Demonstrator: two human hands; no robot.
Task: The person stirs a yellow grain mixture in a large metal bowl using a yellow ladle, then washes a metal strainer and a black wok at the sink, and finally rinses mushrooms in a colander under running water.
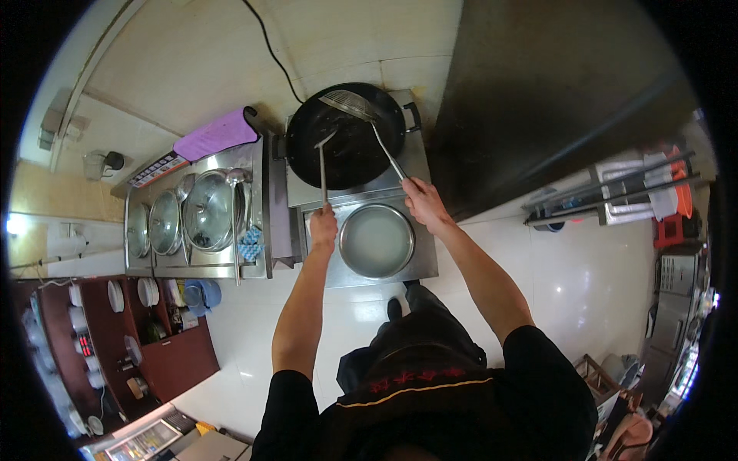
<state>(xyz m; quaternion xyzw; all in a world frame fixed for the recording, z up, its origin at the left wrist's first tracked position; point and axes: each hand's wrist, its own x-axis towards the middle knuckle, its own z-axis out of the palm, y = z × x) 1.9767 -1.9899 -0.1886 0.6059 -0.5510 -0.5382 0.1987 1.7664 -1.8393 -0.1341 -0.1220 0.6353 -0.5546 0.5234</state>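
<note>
My left hand (324, 227) grips the long metal handle of a cooking utensil (323, 167). Its head, seen edge-on over the wok, is too unclear to name exactly. A wire-mesh skimmer (349, 104) is in my right hand (425, 203), its basket above the far right part of the wok. The large black wok (305, 132) has side handles and sits on a steel stove (420, 167). Whether the dark inside holds liquid I cannot tell. Between my forearms, nearer my body, stands a round steel pot (344, 256) of cloudy whitish liquid.
On the left, a steel counter (167, 262) bears several glass-lidded pans (210, 207), a ladle (234, 178), a blue checked cloth (250, 245) and a purple cloth (216, 136). A black cable (271, 46) hangs behind the wok. A large dark panel (536, 86) rises at the right.
</note>
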